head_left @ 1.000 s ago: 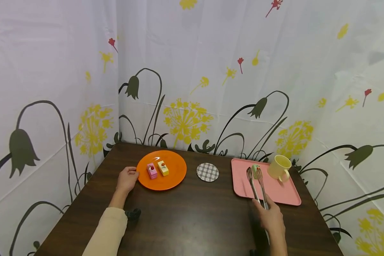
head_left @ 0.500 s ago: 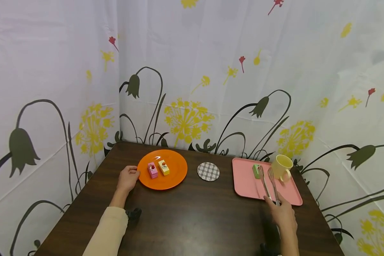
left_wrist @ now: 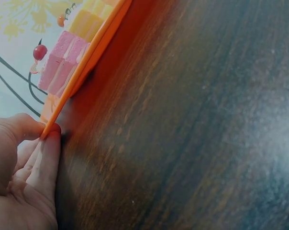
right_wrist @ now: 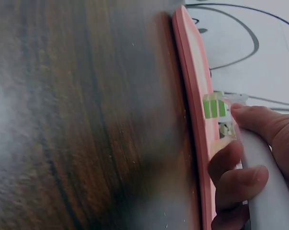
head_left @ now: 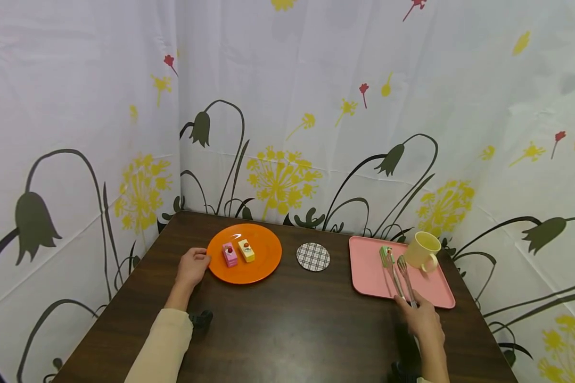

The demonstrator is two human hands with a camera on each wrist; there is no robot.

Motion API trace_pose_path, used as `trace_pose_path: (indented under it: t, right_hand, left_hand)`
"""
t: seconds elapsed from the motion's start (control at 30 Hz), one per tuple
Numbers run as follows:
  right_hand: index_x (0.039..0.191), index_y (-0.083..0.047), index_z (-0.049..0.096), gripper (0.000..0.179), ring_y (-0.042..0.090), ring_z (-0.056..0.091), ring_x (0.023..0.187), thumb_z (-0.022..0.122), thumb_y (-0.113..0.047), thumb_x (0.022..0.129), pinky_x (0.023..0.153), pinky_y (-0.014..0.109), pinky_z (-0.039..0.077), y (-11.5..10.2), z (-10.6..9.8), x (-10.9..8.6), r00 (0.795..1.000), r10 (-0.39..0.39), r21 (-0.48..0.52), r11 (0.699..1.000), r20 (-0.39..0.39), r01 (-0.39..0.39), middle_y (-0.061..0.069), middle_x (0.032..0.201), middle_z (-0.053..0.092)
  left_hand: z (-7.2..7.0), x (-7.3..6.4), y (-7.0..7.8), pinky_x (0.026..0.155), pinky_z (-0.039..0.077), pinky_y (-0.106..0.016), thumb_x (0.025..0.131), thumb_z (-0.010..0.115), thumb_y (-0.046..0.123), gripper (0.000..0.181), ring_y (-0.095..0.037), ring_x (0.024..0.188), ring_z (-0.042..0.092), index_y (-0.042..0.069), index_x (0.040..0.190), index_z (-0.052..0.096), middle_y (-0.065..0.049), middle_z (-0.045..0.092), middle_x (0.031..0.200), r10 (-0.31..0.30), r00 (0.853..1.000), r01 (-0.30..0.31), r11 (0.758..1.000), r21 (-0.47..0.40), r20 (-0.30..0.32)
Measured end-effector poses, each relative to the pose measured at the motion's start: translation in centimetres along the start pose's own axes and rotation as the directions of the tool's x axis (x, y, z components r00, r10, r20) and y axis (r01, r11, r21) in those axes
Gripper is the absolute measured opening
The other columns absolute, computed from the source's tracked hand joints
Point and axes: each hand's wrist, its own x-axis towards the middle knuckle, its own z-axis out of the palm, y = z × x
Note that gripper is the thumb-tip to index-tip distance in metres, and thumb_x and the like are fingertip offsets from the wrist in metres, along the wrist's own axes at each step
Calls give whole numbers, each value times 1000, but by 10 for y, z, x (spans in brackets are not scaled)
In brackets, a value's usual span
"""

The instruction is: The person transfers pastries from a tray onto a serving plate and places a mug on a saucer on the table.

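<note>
In the head view my left hand pinches the left rim of an orange plate between thumb and fingers, as the left wrist view confirms. On the plate stand a pink toy cake and a yellow toy cake, each with a small fruit on top. My right hand grips metal tongs by the handle. The tongs' tips are spread over a pink tray, the left one overlapping a green toy cake. Whether it touches the cake I cannot tell.
A yellow mug stands at the tray's back right, close to the right tong tip. Between plate and tray lies a round checked coaster. Behind the dark wooden table hangs a flower-patterned curtain.
My right hand has moved the tongs to the right; their tips stood around the green cake a second ago and now lie more to its right. My left hand stays on the plate rim.
</note>
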Motion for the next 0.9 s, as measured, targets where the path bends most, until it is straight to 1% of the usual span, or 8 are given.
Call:
trace_pose_path:
  t: [0.13, 0.23, 0.4, 0.53, 0.63, 0.8, 0.9]
  right_hand:
    - [168, -15, 34, 90, 21, 66, 63, 59, -69, 100, 63, 42, 45, 2, -1, 4, 1000, -8, 7, 1000, 22, 8, 0, 76, 78]
    - [169, -15, 33, 88, 19, 66, 59, 58, -67, 102, 61, 40, 44, 2, -2, 6, 999, -13, 4, 1000, 44, 13, -1, 75, 79]
    - [168, -13, 33, 88, 21, 66, 61, 58, -66, 102, 60, 39, 44, -1, -3, 10, 997, -11, 2, 1000, 75, 11, 0, 77, 79]
    - [169, -11, 32, 89, 21, 67, 62, 58, -65, 103, 60, 38, 44, -1, -4, 12, 997, -12, 6, 1000, 80, 11, 2, 79, 80]
    - [169, -10, 31, 89, 20, 67, 62, 58, -64, 104, 62, 39, 46, 0, -6, 13, 997, -16, 8, 1000, 81, 15, 2, 79, 80]
    - [168, -9, 32, 90, 21, 68, 64, 58, -65, 103, 68, 44, 50, 1, -7, 15, 996, -20, -2, 1000, 87, 20, 2, 79, 81]
    - [168, -9, 34, 89, 21, 68, 66, 58, -65, 103, 67, 43, 49, 2, -6, 14, 995, -19, -11, 1000, 95, 20, 1, 80, 81]
  left_hand:
    - [0, 0, 0, 119, 47, -57, 111, 53, 27, 52, -43, 129, 59, -1, 154, 45, -30, 57, 149, 1, 1000, -1, 1000, -3, 0]
    - [1, 0, 0, 119, 48, -56, 110, 54, 27, 52, -42, 129, 60, 0, 154, 46, -29, 58, 148, -6, 1000, 6, 1000, -6, -6]
    - [1, 0, -1, 118, 49, -56, 110, 54, 27, 51, -42, 128, 60, -1, 153, 46, -29, 58, 147, 1, 1000, -2, 1000, -14, -10]
    - [1, 0, -2, 118, 49, -56, 111, 54, 26, 51, -42, 128, 60, -1, 153, 46, -29, 58, 147, 0, 1000, -1, 1000, -11, -10]
    - [2, 0, -2, 118, 48, -56, 110, 54, 26, 51, -42, 127, 60, 0, 153, 46, -29, 58, 146, -5, 1000, 5, 1000, -5, -11]
    - [2, -2, 1, 118, 48, -56, 111, 54, 26, 51, -41, 127, 60, 0, 153, 46, -29, 59, 146, 0, 1000, 0, 1000, -7, -12]
    - [1, -4, 2, 118, 47, -57, 111, 54, 27, 51, -42, 127, 60, -1, 153, 46, -29, 58, 146, 4, 1000, -4, 1000, -5, -16]
